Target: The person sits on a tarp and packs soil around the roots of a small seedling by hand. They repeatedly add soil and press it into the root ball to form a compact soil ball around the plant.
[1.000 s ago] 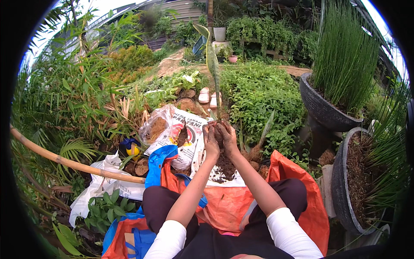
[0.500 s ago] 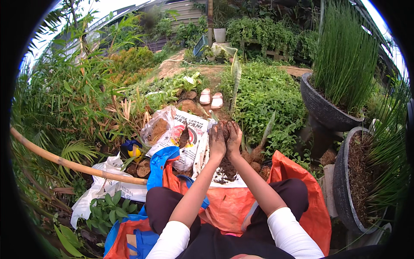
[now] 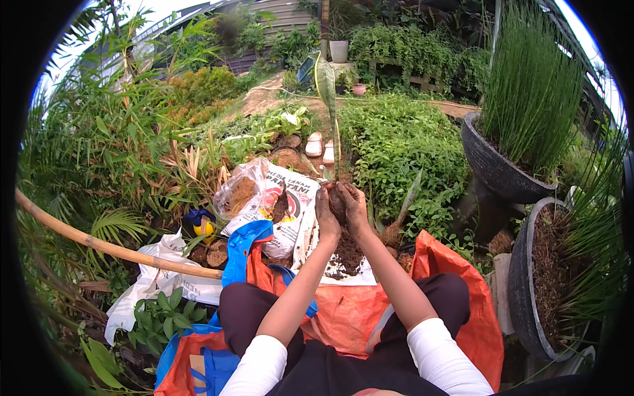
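Observation:
My left hand point(image 3: 326, 216) and my right hand point(image 3: 356, 210), both soiled, are cupped around a dark ball of soil point(image 3: 337, 204) at the base of a tall snake plant point(image 3: 328, 92). The leaf stands nearly upright. Below my hands, loose dark soil point(image 3: 345, 254) lies on a white sack spread over an orange tarp point(image 3: 350, 323). Just left is a printed white sack point(image 3: 290, 237) with a narrow soil-covered item point(image 3: 281, 204) on it. Another snake plant with a fibrous root ball point(image 3: 392, 234) sits to the right of my hands.
Two large dark planters point(image 3: 495, 158) point(image 3: 522, 277) with reed-like plants flank me on the right. A bamboo pole point(image 3: 99, 247) curves across the left. A clear bag point(image 3: 241, 195), a yellow-and-blue object point(image 3: 202, 228) and dense greenery surround me. Pale clogs point(image 3: 314, 145) stand ahead.
The snake plant leaned right half a second ago and now stands more upright, back toward the middle. My hands shifted slightly with it, still cupped around the soil ball.

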Tool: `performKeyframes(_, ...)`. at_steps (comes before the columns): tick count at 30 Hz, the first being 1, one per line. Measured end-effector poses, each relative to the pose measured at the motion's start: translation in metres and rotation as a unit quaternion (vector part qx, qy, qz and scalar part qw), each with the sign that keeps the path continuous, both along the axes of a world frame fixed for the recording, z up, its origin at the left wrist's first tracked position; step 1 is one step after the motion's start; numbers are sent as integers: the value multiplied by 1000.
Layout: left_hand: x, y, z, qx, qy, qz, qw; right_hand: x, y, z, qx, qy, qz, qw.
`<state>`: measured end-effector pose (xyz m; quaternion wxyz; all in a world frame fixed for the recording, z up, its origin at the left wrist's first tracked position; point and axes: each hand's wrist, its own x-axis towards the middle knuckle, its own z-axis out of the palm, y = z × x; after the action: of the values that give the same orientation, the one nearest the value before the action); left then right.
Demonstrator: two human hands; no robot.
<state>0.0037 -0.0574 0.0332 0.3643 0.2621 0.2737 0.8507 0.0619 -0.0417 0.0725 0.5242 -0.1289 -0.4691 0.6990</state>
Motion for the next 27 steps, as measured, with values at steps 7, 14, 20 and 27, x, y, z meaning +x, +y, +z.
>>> performKeyframes(7, 5, -5, 8, -55, 138, 16, 989, -1, 0, -1, 30, 0, -128, 991)
performKeyframes(14, 8, -5, 13, -71, -92, -117, 986, 2, 7, -11, 52, -74, -156, 984)
performKeyframes(20, 4, -6, 22, -100, -80, -82, 988, 9, 5, 5, -72, -26, 25, 997)
performKeyframes(27, -5, -8, 28, -107, -55, -126, 985, 18, 4, 14, -127, -47, 87, 987)
